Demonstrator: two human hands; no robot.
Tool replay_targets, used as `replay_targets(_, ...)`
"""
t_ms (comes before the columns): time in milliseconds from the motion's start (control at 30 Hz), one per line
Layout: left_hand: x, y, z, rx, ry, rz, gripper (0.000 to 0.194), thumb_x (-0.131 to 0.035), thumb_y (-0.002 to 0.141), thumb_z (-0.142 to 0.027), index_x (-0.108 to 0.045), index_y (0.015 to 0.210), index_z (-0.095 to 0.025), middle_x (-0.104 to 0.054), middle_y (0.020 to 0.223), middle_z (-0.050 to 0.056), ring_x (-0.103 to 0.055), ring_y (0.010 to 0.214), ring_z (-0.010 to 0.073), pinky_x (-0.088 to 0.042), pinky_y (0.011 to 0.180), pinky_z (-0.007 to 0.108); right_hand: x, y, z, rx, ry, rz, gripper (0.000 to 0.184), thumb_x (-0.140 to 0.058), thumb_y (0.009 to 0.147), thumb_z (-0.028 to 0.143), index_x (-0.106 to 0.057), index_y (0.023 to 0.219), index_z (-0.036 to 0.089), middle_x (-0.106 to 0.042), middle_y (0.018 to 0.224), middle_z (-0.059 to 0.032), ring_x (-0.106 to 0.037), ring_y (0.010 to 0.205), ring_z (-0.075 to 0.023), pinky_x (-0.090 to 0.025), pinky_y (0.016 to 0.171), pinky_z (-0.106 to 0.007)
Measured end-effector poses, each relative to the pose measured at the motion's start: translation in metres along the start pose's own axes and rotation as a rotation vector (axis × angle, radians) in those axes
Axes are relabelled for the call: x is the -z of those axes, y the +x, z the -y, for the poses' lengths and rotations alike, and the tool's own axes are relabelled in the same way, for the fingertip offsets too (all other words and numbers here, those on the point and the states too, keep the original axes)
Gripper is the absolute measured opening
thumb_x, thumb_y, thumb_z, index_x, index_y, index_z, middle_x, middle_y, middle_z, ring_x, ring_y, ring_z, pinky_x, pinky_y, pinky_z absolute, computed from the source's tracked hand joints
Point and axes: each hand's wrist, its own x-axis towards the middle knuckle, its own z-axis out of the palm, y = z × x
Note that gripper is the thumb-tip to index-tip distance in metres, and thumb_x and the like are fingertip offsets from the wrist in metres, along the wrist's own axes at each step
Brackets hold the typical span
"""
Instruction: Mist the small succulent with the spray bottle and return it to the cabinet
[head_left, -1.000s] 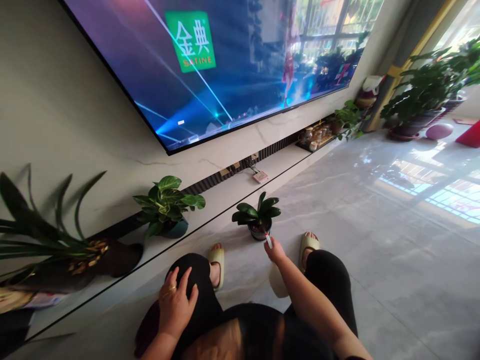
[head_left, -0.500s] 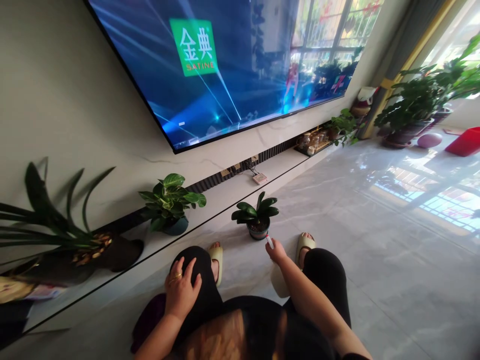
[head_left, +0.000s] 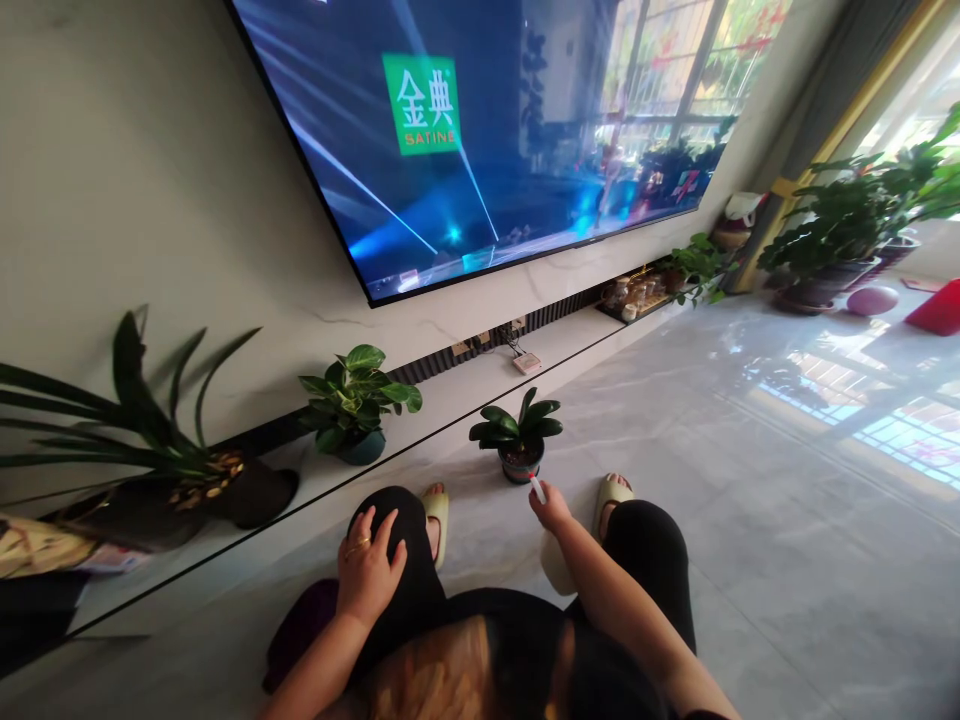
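Note:
My right hand (head_left: 553, 508) is closed around a slim white stick with a red tip (head_left: 537, 487); its exact kind I cannot make out. The red tip points toward a small potted plant (head_left: 521, 460) with broad dark green leaves, on the floor in front of me. In the picture the tip overlaps the near side of the pot, and whether they touch I cannot tell. My left hand (head_left: 371, 570), with a ring on one finger, rests with spread fingers on my left knee (head_left: 394, 515) and holds nothing.
Along the wall runs a low white ledge (head_left: 442, 410) bearing a leafy plant in a teal pot (head_left: 364, 447), a long-leaved plant (head_left: 247, 490) and a tea tray (head_left: 637, 300). Above hangs a television (head_left: 487, 150). A pale rounded object (head_left: 555, 565) lies below my right forearm.
The view has turned slightly left, so the surroundings sit farther right. The red tip has shifted slightly left relative to the pot. My left hand stays on the knee.

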Motion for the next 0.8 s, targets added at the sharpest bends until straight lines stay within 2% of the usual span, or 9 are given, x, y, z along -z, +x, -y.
replay_targets(267,0.0,-0.001,0.0,-0.023,0.029,-0.027,0.041,-0.055,0.102,-0.029,-0.07,0.138,-0.014,-0.054,0.153,0.026,-0.058,0.139,0.0436,-0.055,0.108,0.059,-0.001,0.002,-0.003,0.046,0.016,-0.025,0.01,-0.059,0.083,0.02,-0.054,0.076,0.026,-0.069,0.076,-0.0026,-0.067,0.075,-0.0209,-0.051,0.074,-0.03)
replay_targets(467,0.0,0.0,0.0,0.0,0.0,0.004,0.042,-0.054,0.102,-0.03,-0.07,0.138,-0.015,-0.054,0.154,0.027,-0.057,0.14,0.0441,-0.054,0.11,0.061,-0.001,0.002,-0.003,0.046,0.032,-0.032,0.016,-0.056,0.082,0.023,-0.047,0.07,0.028,-0.061,0.064,0.0,-0.059,0.063,-0.019,-0.046,0.064,-0.029)
replay_targets(600,0.0,0.0,0.0,-0.003,-0.016,0.004,0.042,-0.056,0.102,-0.029,-0.07,0.138,-0.015,-0.053,0.155,0.026,-0.058,0.14,0.044,-0.053,0.111,0.061,0.004,-0.001,0.001,0.07,0.044,-0.033,0.015,-0.058,0.078,0.023,-0.047,0.069,0.028,-0.061,0.064,0.0003,-0.059,0.063,-0.0185,-0.047,0.064,-0.028)
replay_targets(800,-0.001,0.0,-0.001,0.005,-0.011,-0.002,0.041,-0.056,0.102,-0.03,-0.07,0.138,-0.016,-0.052,0.155,0.026,-0.056,0.141,0.0444,-0.052,0.112,0.062,0.016,-0.014,0.013,0.13,0.065,-0.044,0.009,-0.052,0.085,0.032,-0.05,0.078,0.028,-0.065,0.071,-0.0013,-0.064,0.069,-0.0197,-0.052,0.069,-0.031)
